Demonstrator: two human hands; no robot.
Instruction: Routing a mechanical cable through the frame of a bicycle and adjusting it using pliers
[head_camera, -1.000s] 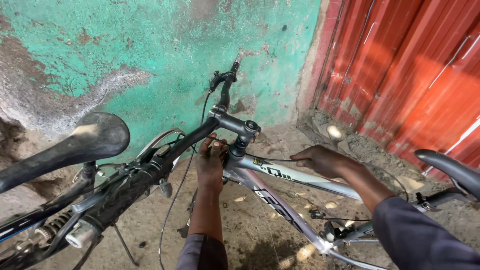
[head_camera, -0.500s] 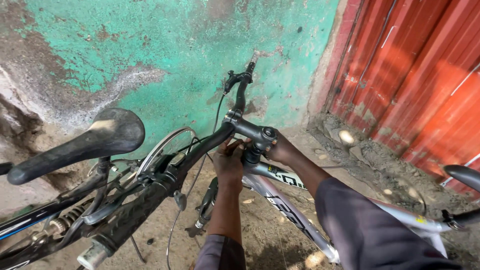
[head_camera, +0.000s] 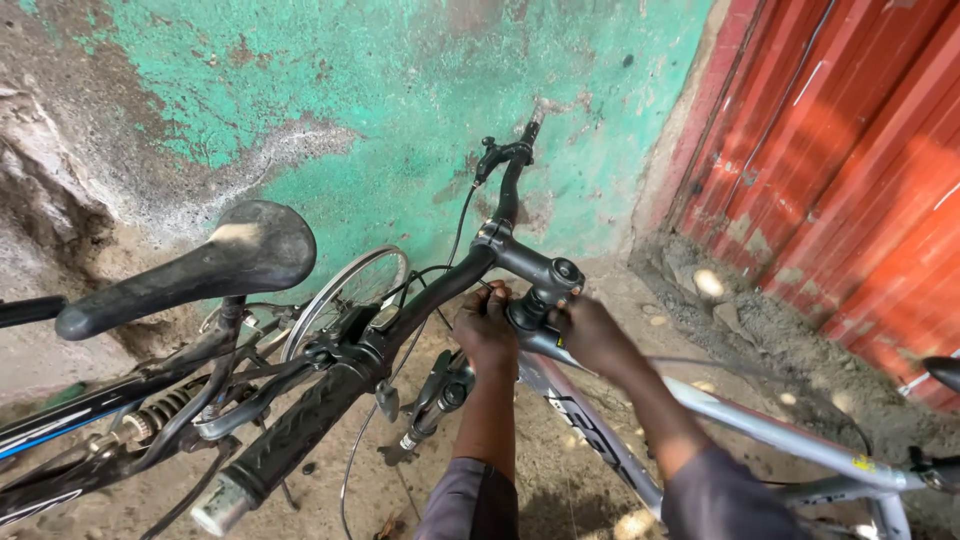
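A silver bicycle frame (head_camera: 760, 430) stands before me with a black handlebar (head_camera: 440, 285) turned along my line of sight. Its black stem (head_camera: 545, 275) sits atop the head tube. My left hand (head_camera: 487, 330) is curled against the left side of the head tube just under the stem. On the right side my right hand (head_camera: 590, 330) grips the same spot. What the fingers hold between them is hidden. The near rubber grip (head_camera: 285, 440) points toward me.
A second bicycle with a black saddle (head_camera: 200, 265) and a spring shock (head_camera: 160, 410) leans at left, its wheel rim (head_camera: 345, 295) behind the handlebar. A peeling green wall (head_camera: 400, 100) is ahead, red corrugated sheet (head_camera: 860, 150) at right, dirt ground (head_camera: 720, 310) with stones below.
My right hand left the top tube and came up to the head tube beside my left hand. The view has shifted closer and to the right.
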